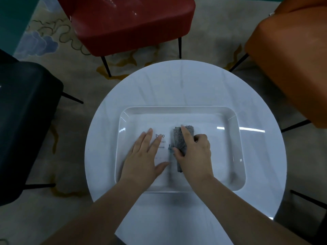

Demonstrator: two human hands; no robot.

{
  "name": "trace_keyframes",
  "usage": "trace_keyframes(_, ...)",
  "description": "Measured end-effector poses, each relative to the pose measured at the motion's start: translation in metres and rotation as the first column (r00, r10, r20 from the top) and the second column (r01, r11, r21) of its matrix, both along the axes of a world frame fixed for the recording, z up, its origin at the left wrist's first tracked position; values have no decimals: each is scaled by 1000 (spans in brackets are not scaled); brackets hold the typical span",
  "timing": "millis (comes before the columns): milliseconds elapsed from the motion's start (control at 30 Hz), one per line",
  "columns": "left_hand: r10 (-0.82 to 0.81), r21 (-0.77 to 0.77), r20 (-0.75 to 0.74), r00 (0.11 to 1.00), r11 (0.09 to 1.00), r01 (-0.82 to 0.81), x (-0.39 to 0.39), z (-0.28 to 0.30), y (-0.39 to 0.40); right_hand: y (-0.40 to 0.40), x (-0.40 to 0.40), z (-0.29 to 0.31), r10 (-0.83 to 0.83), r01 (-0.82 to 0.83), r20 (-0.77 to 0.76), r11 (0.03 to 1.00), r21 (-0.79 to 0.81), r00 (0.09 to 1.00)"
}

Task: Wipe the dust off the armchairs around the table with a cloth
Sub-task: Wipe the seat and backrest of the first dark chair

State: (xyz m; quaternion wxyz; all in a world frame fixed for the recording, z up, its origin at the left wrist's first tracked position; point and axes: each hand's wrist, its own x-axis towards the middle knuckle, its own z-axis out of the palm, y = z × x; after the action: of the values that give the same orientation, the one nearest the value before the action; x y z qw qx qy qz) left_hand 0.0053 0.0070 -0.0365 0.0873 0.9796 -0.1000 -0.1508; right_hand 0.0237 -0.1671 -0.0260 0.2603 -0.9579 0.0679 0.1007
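Right hand gripping folded cloth, long axis pointing away

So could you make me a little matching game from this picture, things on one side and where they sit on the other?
Things:
1. red armchair
2. orange armchair
3. grey cloth
4. left hand

Places:
a. flat on the white tray, fingers straight
b. far side of the table, left of centre
c. gripped by the right hand
d. upper right of the table

Pairs: 1-b, 2-d, 3-c, 4-a
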Motion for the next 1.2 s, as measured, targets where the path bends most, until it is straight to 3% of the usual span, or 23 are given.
trace_keyframes(167, -8, 7, -87, 996, 1000, 9, 4, 9, 5, 1, 11, 12, 0, -3, -169, 1000, -17, 986)
trace_keyframes(267, -3, 47, -127, 992, 999, 9, 1, 23, 14, -2, 16, 22, -26, 40, -234, 998, 54, 972)
trace_keyframes(500, 16, 49, -118, 993, 999, -10, -22, 77, 36, -11, 1, 69, 94, -72, -120, 982, 174, 988)
trace_keyframes(733, 219, 79, -131, 967, 974, -210, -80, 115, 57, -6, -13, 100, 301, -278, -73, 933, 227, 951)
trace_keyframes(967, 576, 129, -98, 812, 816, -563, -183, 149, 55, 16, -31, 126, 606, -573, -69, 779, 254, 792)
trace_keyframes(1200, 839, 142, -60, 541, 544, -827, -296, 186, 50, 90, -82, 158, 871, -846, -5, 479, 235, 492)
